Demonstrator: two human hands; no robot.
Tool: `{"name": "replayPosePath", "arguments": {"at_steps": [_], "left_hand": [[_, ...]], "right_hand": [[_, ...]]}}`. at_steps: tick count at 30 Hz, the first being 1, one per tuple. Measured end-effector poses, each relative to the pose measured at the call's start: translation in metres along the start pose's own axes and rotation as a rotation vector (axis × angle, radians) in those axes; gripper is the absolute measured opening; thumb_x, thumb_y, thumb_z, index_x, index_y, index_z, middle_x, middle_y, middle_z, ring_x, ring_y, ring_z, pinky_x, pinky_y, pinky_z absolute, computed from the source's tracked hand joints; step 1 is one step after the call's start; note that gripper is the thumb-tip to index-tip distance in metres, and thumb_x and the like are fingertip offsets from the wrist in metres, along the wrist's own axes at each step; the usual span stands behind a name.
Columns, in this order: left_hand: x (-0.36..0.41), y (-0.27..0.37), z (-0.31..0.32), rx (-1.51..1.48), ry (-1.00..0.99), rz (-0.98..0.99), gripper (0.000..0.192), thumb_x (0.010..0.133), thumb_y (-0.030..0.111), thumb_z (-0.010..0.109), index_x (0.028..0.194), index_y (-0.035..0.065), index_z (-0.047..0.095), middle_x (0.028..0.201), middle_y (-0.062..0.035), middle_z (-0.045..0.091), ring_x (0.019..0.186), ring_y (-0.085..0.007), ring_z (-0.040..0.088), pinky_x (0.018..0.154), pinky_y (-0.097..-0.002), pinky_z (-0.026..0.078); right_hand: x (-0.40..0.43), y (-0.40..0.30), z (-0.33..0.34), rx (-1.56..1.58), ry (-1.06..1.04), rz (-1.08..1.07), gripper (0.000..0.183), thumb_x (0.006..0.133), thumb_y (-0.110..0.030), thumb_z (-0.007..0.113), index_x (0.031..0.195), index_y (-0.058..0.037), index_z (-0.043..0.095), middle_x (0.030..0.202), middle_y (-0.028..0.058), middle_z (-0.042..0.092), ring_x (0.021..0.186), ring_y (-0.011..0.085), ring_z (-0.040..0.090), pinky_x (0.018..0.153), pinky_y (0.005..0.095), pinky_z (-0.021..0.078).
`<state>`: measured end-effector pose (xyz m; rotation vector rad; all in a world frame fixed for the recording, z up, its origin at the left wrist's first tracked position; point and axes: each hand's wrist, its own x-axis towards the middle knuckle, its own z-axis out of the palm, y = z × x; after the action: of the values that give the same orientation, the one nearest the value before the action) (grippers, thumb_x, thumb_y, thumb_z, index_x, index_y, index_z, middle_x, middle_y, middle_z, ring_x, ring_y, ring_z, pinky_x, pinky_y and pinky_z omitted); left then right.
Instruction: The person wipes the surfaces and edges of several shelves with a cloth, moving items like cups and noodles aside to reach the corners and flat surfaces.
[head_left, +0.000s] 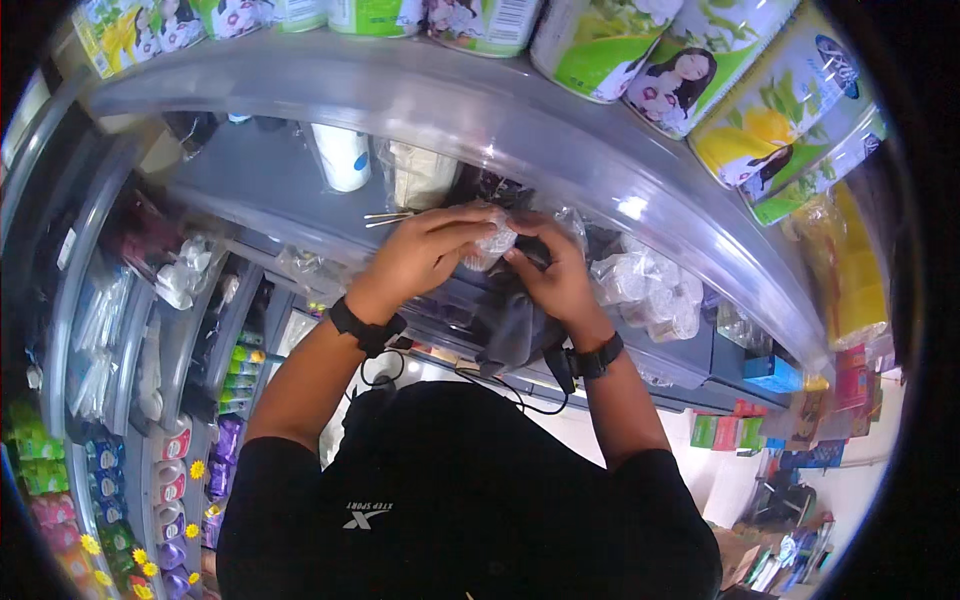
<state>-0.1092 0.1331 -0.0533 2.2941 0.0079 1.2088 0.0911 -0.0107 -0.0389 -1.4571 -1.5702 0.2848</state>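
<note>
My left hand (435, 251) and my right hand (551, 266) meet over the grey shelf, fingertips on a small clear plastic container (491, 244). The fingers cover part of it, and its contents are too blurred to name. Two thin sticks with pale tips, like cotton swabs (386, 218), stick out beside my left hand; whether they are held or lying on the shelf is unclear. Dark, thin plastic film (514, 330) hangs below my right hand. Just to the right lies a clear-wrapped bundle of similar small containers (652, 289).
Above my hands, a grey upper shelf edge (480, 82) bears large green and yellow printed packs (690, 82). Behind my hands stand a white cylinder (341, 157) and a beige wrapped pack (422, 176). More shelves with bottles (172, 480) run along the left.
</note>
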Motion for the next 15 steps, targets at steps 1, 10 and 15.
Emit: {"name": "replayPosePath", "arguments": {"at_steps": [1,10,15], "left_hand": [[-0.002,-0.002,0.002,-0.102,0.001,-0.047,0.040,0.089,-0.016,0.066,0.123,0.0025,0.076,0.135,-0.0158,0.073,0.116,-0.0307,0.075,0.088,-0.0373,0.067],[-0.010,-0.005,0.006,-0.213,-0.001,-0.158,0.038,0.090,-0.013,0.065,0.123,0.0017,0.076,0.142,-0.0180,0.069,0.093,-0.0271,0.080,0.084,-0.0364,0.065],[-0.013,-0.006,0.006,-0.192,-0.006,-0.147,0.040,0.090,-0.013,0.065,0.125,0.0027,0.075,0.147,-0.0190,0.066,0.087,-0.0249,0.080,0.082,-0.0359,0.066]], "right_hand": [[0.001,-0.002,0.000,-0.076,0.030,-0.090,0.037,0.089,-0.007,0.084,0.124,-0.0037,0.073,0.134,0.0160,0.073,0.126,0.0318,0.069,0.107,0.0400,0.0528],[0.005,0.001,0.003,-0.007,0.043,-0.049,0.042,0.076,-0.008,0.094,0.114,-0.0015,0.075,0.131,0.0176,0.074,0.123,0.0345,0.070,0.105,0.0429,0.0548],[0.005,0.006,0.003,-0.060,0.053,-0.089,0.042,0.077,-0.010,0.093,0.113,-0.0011,0.075,0.128,0.0176,0.075,0.121,0.0348,0.071,0.103,0.0420,0.0557]]}}
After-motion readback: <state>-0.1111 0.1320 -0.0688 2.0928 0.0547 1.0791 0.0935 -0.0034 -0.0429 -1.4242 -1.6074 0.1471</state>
